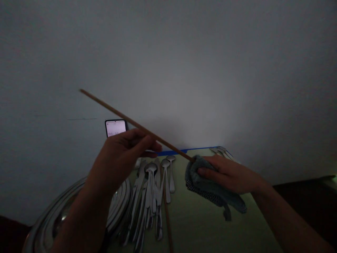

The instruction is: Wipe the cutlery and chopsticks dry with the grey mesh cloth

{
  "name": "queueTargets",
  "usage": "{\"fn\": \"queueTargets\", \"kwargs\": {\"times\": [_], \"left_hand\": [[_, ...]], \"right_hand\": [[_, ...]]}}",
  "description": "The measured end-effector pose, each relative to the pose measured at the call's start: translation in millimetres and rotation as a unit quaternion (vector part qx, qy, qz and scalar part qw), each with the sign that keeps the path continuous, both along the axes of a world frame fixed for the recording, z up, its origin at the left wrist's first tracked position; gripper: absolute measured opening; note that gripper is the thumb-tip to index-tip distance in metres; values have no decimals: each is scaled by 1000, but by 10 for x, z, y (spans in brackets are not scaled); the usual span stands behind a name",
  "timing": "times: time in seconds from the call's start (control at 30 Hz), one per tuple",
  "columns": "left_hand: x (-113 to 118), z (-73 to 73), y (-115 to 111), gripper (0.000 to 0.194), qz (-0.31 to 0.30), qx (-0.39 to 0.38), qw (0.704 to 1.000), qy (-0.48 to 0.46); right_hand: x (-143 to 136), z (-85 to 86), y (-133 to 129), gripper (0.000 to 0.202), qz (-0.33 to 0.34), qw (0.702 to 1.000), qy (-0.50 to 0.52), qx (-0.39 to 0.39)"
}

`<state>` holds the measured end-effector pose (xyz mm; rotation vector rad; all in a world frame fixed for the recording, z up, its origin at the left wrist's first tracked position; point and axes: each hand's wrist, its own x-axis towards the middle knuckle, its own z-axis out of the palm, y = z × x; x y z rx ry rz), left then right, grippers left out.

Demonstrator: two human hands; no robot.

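Note:
A long thin wooden stick [113,110] slants from the upper left down to the cloth at the right. My left hand [126,154] pinches it near its middle between thumb and fingers. Around its lower right end my right hand [226,174] grips a grey-green cloth [205,182], with a checked edge hanging below. That end of the stick is hidden inside the cloth. Beneath the hands, spoons [165,172] and knives [137,191] lie in a loose pile on the light green table [200,225].
Stacked round metal plates or trays [122,200] stand at the left, partly behind my left forearm. A lit phone [116,127] leans on the wall. Forks [221,151] lie at the table's far right corner. Another thin stick [167,225] lies beside the spoons.

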<state>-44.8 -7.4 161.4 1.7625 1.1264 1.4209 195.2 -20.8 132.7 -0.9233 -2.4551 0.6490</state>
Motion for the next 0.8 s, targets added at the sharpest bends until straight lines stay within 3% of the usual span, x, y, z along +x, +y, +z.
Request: {"fn": "queueTargets", "kwargs": {"times": [0.07, 0.17, 0.27, 0.4, 0.57, 0.8], "left_hand": [[65, -5, -9, 15, -3, -6, 1000, 30], [48, 11, -26, 12, -22, 27, 999, -12], [-98, 36, -40, 19, -4, 49, 996, -68], [-236, 23, -31, 14, -44, 34, 995, -79], [-200, 8, -5, 18, -76, 27, 997, 10], [76, -70, -36, 15, -148, 39, 975, 161]], "right_hand": [[-82, 14, -30, 23, 22, 1000, -12, 5], [-125, 23, -29, 23, 15, 1000, -10, 11], [-24, 8, 41, 25, 16, 1000, -10, 1], [163, -39, 144, 28, 3, 996, -66, -52], [193, -79, 116, 31, -42, 991, -120, -45], [-49, -4, -17, 26, 29, 996, -69, -44]]}}
